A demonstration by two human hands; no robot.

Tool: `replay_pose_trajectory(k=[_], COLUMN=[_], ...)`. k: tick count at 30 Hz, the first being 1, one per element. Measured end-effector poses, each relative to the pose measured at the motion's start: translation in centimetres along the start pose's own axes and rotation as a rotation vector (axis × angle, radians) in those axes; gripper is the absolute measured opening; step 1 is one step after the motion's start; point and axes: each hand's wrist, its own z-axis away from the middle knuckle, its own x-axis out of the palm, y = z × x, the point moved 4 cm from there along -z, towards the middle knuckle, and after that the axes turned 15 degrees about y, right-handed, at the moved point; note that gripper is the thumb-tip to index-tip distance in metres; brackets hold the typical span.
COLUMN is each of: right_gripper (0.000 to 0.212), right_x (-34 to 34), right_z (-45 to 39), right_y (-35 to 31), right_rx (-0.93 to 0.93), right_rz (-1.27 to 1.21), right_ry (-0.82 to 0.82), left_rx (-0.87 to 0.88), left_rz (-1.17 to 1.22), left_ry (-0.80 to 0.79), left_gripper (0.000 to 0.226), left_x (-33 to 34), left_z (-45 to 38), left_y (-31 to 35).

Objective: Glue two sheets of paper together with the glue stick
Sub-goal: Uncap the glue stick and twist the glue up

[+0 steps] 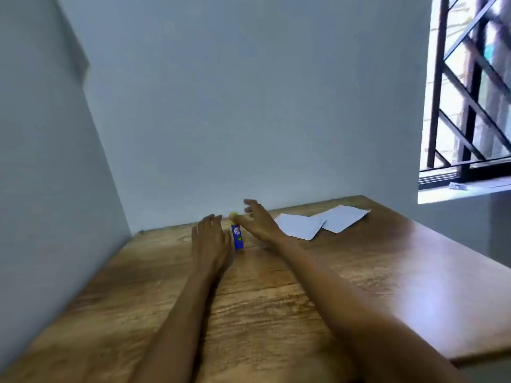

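Observation:
A blue glue stick (pixel 237 236) with a yellow-green cap stands upright near the far edge of the wooden table (pixel 276 299). My left hand (pixel 210 239) lies just left of it, fingers apart, close to or touching its side. My right hand (pixel 255 220) reaches in from the right with spread fingers, its thumb and fingertips at the cap; whether they grip the cap I cannot tell. Two white sheets of paper lie flat to the right, the nearer sheet (pixel 300 225) overlapped at a corner by the farther sheet (pixel 343 217).
A pale wall runs right behind the table's far edge, and another wall closes off the left side. A barred window (pixel 470 92) with a sill is at the upper right. The table's right edge drops off near the lower right.

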Motion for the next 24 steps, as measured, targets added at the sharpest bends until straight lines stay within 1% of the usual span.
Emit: replay_pose_trajectory(k=[2,3,5,6,9,11,13,15,17,19,22,24], right_gripper=[0.042,0.035,0.028,0.026,0.026,0.028,0.033,0.034,0.032,0.035,0.034,0.030], right_x=[0.6,0.9,1.1,0.9,0.3,0.1,0.3,0.3,0.0,-0.5,-0.8,-0.8], right_z=[0.1,0.3,0.6,0.7,0.8,0.9,1.0,1.0,0.7,0.5,0.7,1.0], right_y=[0.0,0.2,0.5,0.5,0.5,0.0,-0.2,-0.3,-0.3,-0.2,-0.2,-0.2], right_rx=[-0.052,-0.078,-0.087,-0.091,-0.096,-0.102,-0.109,-0.107,-0.108,-0.106,-0.074,-0.050], right_rz=[0.124,0.171,0.176,0.164,0.081,0.037,0.028,0.024,0.019,0.011,0.004,-0.054], right_ry=[0.000,0.004,0.035,0.065,0.118,0.138,0.142,0.162,0.168,0.157,0.106,0.059], left_rx=[0.033,0.040,0.034,0.007,-0.096,-0.151,-0.225,-0.190,-0.138,-0.117,-0.110,-0.150], left_rz=[-0.036,-0.032,0.015,0.075,0.268,0.346,0.437,0.459,0.511,0.601,0.669,0.734], left_ry=[-0.024,-0.030,-0.057,-0.074,-0.132,-0.085,-0.024,-0.022,-0.075,-0.145,-0.225,-0.293], left_gripper=[0.048,0.047,0.041,0.037,0.028,0.026,0.019,0.018,0.016,0.009,0.011,0.015], left_x=[0.1,0.3,0.6,0.8,1.0,0.8,0.3,0.4,0.8,1.1,1.3,1.4], left_z=[0.3,0.5,0.6,0.6,0.6,0.5,0.3,0.1,0.0,0.0,0.1,0.2], left_y=[0.0,-0.1,0.0,0.1,0.2,0.0,-0.3,-0.4,-0.1,0.1,0.0,-0.1])
